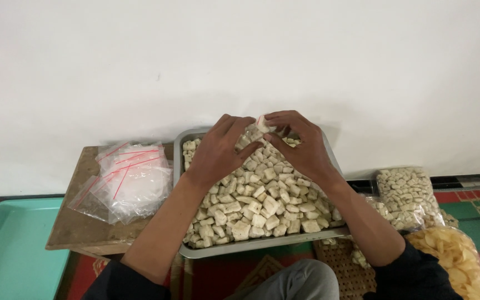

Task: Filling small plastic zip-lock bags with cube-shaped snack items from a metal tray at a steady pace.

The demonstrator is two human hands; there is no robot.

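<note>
**Two hands at the far end of a tray heaped with pale snack pieces**

Head camera, looking down: a person sits on the floor against a white wall, both bare forearms reaching forward over a grey metal tray [262, 247]. The tray is heaped with small, pale, pillow-shaped snack pieces [256, 205], piled highest towards the far edge.

The left hand [218, 150] lies palm-down on the far side of the heap, fingers bent and close together, their tips hidden among the pieces. The right hand [301, 144] sits just beside it, fingers curled, thumb and forefinger pinching a small clear plastic bag [262, 122] with a red strip at its mouth. The bag is at the very top of the heap, between the two hands and touching both. How full it is cannot be told.

To the left of the tray, on a worn wooden board [76, 228], lies a loose stack of empty clear zip bags [129, 180] with red seals. Further left is a turquoise plastic tray [6, 250]. To the right stand a filled bag of the same pale pieces [409, 197] and, nearer, a bag of yellow chips [454, 255].

Risks, as a judgement: the bag's mouth is small and held only by fingertips, so it could slip or fold shut and spill pieces. The heap is steep, and a nudge from either wrist could roll pieces over the tray's low rim onto the patterned mat [473, 208].
</note>
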